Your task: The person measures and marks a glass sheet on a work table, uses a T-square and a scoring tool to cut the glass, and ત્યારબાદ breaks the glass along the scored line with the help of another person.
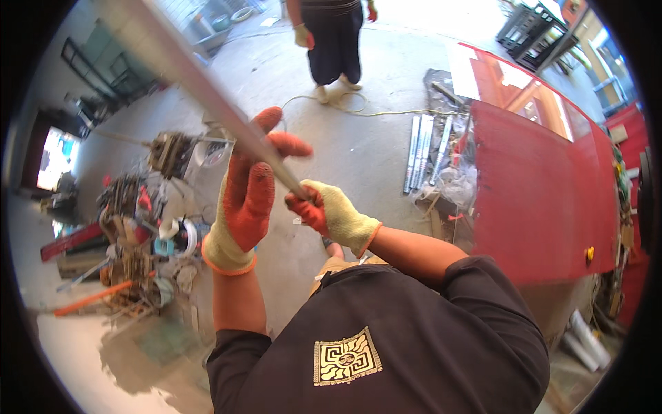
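A long pale metal bar (217, 103) slants from the upper left down to the middle, its far part blurred. My right hand (338, 215), in a cream work glove with a red-orange coated palm, is closed around the bar's lower end. My left hand (243, 207), in a matching glove, is raised beside the bar with its fingers spread and not wrapped round it. The bar crosses in front of the left fingers, and whether it touches them I cannot tell.
A large red table (541, 196) stands at the right. Several silver tubes (418, 152) lie on the floor beside it. Tools and machine parts (124, 221) clutter the left. Ahead stands another person (334, 45) in gloves, near a pale cable (386, 112) on the floor.
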A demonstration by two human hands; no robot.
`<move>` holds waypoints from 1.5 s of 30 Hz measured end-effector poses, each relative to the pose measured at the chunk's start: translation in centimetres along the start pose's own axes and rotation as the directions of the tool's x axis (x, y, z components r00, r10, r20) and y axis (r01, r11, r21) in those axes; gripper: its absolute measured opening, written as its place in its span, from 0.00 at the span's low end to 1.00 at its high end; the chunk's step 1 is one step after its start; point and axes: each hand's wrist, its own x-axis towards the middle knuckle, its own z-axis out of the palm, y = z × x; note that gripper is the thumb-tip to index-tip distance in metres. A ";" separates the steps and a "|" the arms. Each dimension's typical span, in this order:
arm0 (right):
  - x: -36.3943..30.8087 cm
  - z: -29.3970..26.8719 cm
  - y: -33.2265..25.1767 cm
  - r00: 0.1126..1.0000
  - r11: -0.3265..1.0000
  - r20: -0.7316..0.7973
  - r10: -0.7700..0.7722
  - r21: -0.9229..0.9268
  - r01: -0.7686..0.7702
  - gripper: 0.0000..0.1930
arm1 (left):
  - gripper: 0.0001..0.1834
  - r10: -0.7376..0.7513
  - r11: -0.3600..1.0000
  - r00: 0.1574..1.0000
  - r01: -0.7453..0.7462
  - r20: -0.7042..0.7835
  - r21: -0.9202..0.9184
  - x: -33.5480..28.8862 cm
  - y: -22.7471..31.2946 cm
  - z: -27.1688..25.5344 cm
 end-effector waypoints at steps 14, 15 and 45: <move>1.6 -14.8 -22.3 0.503 0.767 -0.696 -0.513 -0.108 0.633 0.20 | 0.27 -0.520 0.853 0.783 0.494 0.341 0.168 9.1 -28.4 -0.9; 1.2 -16.0 -23.4 0.463 0.748 -0.711 -0.530 -0.134 0.651 0.21 | 0.29 -0.458 0.887 0.800 0.383 0.389 0.257 10.8 -29.2 0.8; 9.3 -43.4 2.6 0.121 0.567 -0.807 0.577 0.503 0.653 0.36 | 0.15 -0.461 0.838 0.622 0.540 0.634 0.079 59.6 -46.8 16.2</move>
